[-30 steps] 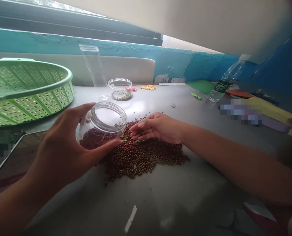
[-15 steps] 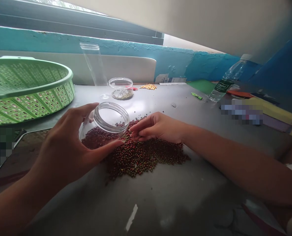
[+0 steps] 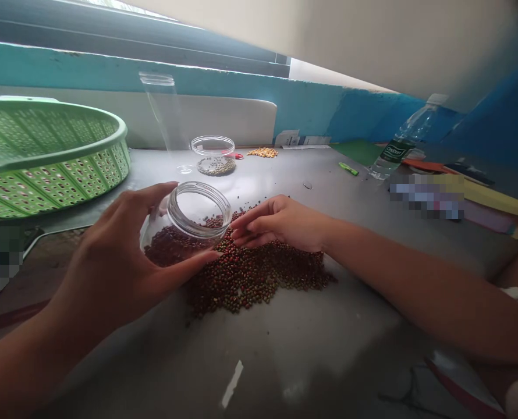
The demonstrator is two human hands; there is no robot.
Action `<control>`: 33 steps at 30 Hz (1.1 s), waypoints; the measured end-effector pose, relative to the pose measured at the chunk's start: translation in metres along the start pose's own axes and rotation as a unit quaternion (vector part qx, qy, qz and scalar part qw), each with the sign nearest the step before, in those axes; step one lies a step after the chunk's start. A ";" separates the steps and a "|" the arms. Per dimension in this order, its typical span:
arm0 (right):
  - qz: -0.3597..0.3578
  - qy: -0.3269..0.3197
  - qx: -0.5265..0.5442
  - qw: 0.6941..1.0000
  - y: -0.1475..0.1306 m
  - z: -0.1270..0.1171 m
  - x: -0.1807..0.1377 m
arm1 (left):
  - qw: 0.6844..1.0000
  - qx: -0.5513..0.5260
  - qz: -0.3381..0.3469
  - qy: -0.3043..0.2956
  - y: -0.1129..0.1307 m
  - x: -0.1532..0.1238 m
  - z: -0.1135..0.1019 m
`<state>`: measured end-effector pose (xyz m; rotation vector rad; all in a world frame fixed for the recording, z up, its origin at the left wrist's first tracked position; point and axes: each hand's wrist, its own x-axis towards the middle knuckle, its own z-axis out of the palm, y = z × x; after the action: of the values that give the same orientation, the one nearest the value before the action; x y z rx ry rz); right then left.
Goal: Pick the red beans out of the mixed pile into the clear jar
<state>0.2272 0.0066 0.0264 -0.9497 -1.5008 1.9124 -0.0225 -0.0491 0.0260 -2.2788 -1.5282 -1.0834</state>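
My left hand (image 3: 114, 256) is wrapped round a clear, wide-mouthed jar (image 3: 156, 224), tilted with its open mouth toward the right. Dark red beans lie inside, showing through its wall. Close to the jar's rim is my right hand (image 3: 280, 224), its fingers curled in and the thumb near them. Whatever those fingertips may hold is too small to make out. Below both hands spreads a pile of mixed red and green beans (image 3: 245, 285) on the grey table (image 3: 320, 361).
A green plastic basket (image 3: 53, 180) stands at the left. Behind the jar are a round clear container (image 3: 215, 166) of small pale grains, a tall clear container (image 3: 165, 116) and some yellow kernels (image 3: 262, 152). A water bottle (image 3: 394, 150) and a green lighter-like object (image 3: 348, 169) are at the right.
My right hand's fingers have shifted slightly and uncurled a little beside the jar's mouth. The jar stays in my left hand, nearly unmoved. The view has shifted slightly.
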 end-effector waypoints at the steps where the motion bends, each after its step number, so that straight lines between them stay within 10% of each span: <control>1: 0.002 0.001 0.004 1.000 -0.001 0.000 0.000 | 1.000 0.001 0.000 -0.002 0.000 0.000 0.000; 21: -0.076 -0.038 -0.160 0.984 0.001 -0.003 -0.003 | 1.000 0.003 0.015 0.003 -0.002 -0.001 0.000; 27: -0.215 0.058 -0.421 0.879 -0.010 0.002 -0.011 | 1.000 0.005 0.020 0.009 -0.001 0.000 0.000; 33: -0.284 -0.073 -0.519 0.803 -0.010 0.012 -0.007 | 1.000 -0.003 0.019 0.013 -0.003 0.001 0.000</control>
<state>0.2220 -0.0035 0.0396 -0.5877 -2.6176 0.6490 -0.0252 -0.0470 0.0256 -2.2785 -1.4686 -1.1044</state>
